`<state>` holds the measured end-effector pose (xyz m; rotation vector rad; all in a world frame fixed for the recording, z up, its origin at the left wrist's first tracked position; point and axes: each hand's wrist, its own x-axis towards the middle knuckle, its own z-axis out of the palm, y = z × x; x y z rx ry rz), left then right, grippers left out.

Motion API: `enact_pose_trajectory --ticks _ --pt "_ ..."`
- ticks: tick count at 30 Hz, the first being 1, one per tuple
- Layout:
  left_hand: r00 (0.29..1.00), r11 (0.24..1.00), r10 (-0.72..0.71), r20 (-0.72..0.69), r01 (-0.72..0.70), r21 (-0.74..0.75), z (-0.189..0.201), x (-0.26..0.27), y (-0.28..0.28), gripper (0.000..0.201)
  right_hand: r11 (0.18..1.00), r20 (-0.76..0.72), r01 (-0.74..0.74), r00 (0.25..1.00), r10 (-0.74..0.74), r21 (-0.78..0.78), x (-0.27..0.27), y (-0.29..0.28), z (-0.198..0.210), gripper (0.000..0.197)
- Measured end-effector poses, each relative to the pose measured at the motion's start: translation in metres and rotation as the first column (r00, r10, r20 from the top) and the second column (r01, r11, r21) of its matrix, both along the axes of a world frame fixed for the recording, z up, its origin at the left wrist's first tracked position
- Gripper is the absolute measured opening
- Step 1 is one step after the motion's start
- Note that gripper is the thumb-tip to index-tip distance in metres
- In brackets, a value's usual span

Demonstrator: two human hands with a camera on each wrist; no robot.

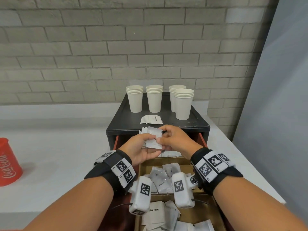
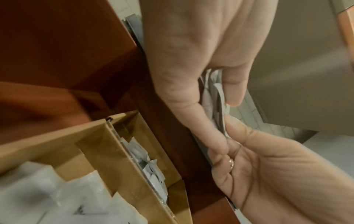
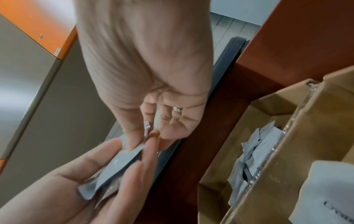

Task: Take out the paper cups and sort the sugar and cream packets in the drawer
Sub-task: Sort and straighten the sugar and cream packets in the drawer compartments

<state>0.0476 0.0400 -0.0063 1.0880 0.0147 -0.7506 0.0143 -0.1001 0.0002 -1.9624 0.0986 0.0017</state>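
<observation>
Several stacks of white paper cups (image 1: 154, 99) stand on top of the black cabinet (image 1: 126, 120). Over the open drawer my left hand (image 1: 146, 139) holds a small bundle of white packets (image 1: 154, 136). My right hand (image 1: 161, 139) pinches the top packet of that bundle between thumb and fingers. The left wrist view shows the packets (image 2: 216, 98) edge-on between the fingers of my left hand (image 2: 210, 106). In the right wrist view my right hand (image 3: 145, 136) pinches a packet (image 3: 118, 166) lying in the left palm. I cannot read the labels on the held packets.
A few packets (image 1: 151, 119) lie on the cabinet top in front of the cups. The drawer's cardboard compartments (image 1: 183, 165) hold cream packets (image 1: 160, 179) in the middle and white sugar packets (image 1: 155, 212) nearest me. A red Coca-Cola cup (image 1: 8, 164) stands at the far left.
</observation>
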Motion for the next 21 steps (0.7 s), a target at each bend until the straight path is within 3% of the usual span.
enact_pose_trajectory --ticks 4,7,8,12,14,19,21 --pt "0.998 1.0 0.006 -0.056 -0.008 -0.029 0.002 -0.002 0.001 0.033 0.997 0.036 0.053 0.998 -0.055 0.06 0.001 0.0 -0.005 0.022" --pt "0.998 0.999 0.039 -0.056 -0.04 -0.012 0.001 -0.001 0.001 0.029 0.977 0.065 0.187 0.979 -0.195 0.107 0.005 -0.005 -0.009 0.005" --pt "0.996 0.998 0.067 -0.05 -0.067 0.005 0.001 -0.001 0.001 0.025 0.964 0.047 0.232 0.97 -0.24 0.127 0.007 -0.008 -0.011 0.01" --pt "0.975 0.973 0.221 -0.031 -0.218 0.081 -0.003 0.003 0.005 0.016 0.924 -0.224 0.345 0.926 -0.305 0.165 0.017 -0.023 -0.018 0.013" --pt "0.963 0.96 0.268 -0.031 -0.264 0.097 -0.005 0.005 0.007 0.021 0.934 -0.282 0.336 0.914 -0.292 0.123 0.021 -0.03 -0.027 0.009" --pt "0.973 0.969 0.229 -0.036 -0.225 0.103 -0.007 0.004 0.006 0.017 0.966 -0.262 0.258 0.932 -0.249 0.0 0.024 -0.02 -0.032 0.054" --pt "0.98 0.976 0.198 -0.036 -0.194 0.1 -0.008 0.003 0.005 0.014 0.986 -0.246 0.165 0.955 -0.166 -0.026 0.02 -0.01 -0.025 0.055"
